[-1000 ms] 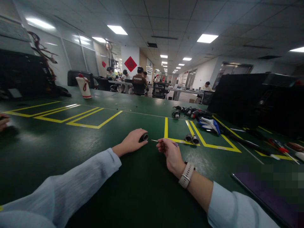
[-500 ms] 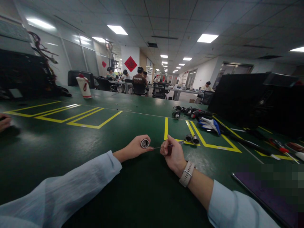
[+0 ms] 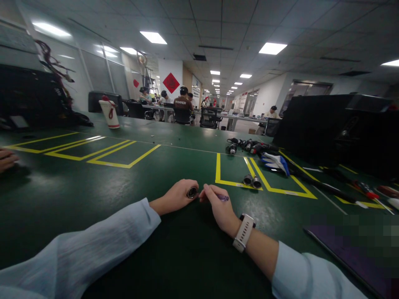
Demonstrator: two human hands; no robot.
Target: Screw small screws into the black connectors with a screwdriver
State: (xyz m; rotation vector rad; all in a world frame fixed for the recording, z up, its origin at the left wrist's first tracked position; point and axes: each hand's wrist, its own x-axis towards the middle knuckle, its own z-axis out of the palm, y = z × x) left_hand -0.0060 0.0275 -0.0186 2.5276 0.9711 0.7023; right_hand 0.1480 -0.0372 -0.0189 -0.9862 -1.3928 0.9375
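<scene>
My left hand (image 3: pixel 177 195) rests on the green table (image 3: pixel 93 187) with its fingers wrapped round a small dark metal cylinder (image 3: pixel 192 192), the open end turned toward my right hand. My right hand (image 3: pixel 218 205) is closed on a thin tool with a purple handle (image 3: pixel 222 197); its tip points into the cylinder. The two hands almost touch. A pale watch sits on my right wrist.
Two small metal cylinders (image 3: pixel 252 181) lie in a yellow-taped box beyond my right hand. Further back are dark parts (image 3: pixel 246 146), a blue-and-white glove (image 3: pixel 276 162), screwdrivers (image 3: pixel 364 193) and a black case (image 3: pixel 336 128). A white cup (image 3: pixel 109 113) stands far left. Another person's hand (image 3: pixel 6 160) shows at the left edge.
My right hand has moved left toward the cylinder, bringing the tool's tip to its open end. My left hand turned the cylinder slightly and stayed in place.
</scene>
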